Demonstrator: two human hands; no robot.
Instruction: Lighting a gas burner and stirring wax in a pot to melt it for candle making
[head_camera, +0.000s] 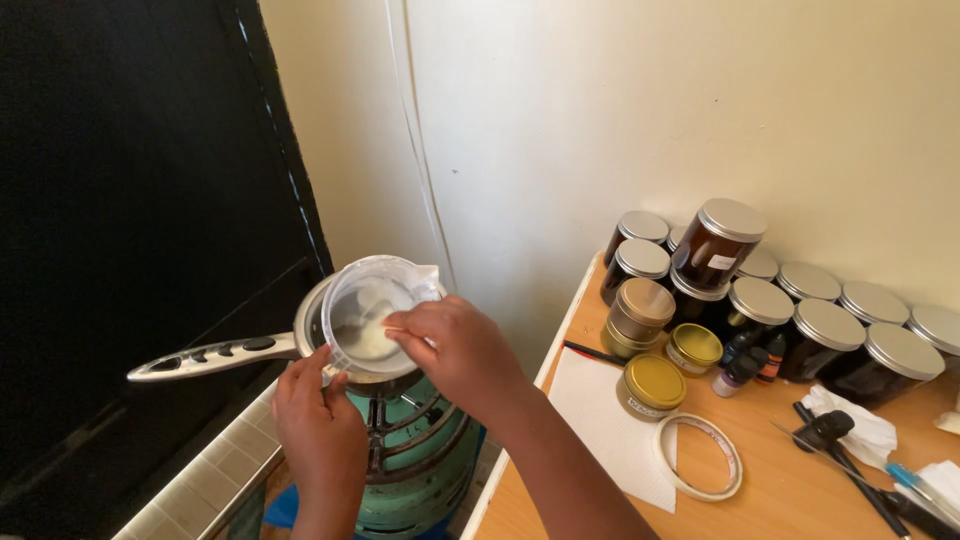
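Note:
My left hand (318, 420) grips the lower rim of a clear plastic measuring cup (372, 312), tipped on its side over a metal saucepan (312, 322). Some white waxy stuff clings inside the cup. My right hand (458, 352) reaches into the cup's mouth with pinched fingers touching the white stuff. The saucepan sits on a green gas burner (420, 450), its long silver handle (205, 358) pointing left. The cup hides most of the pan.
A wooden table (800, 490) at right holds several dark jars with silver lids (720, 245), gold tins (652, 385), small bottles (745, 365), a tape roll (698, 457), white paper (610, 425), tissue and tools. A tiled ledge (200, 480) lies lower left, a dark panel behind.

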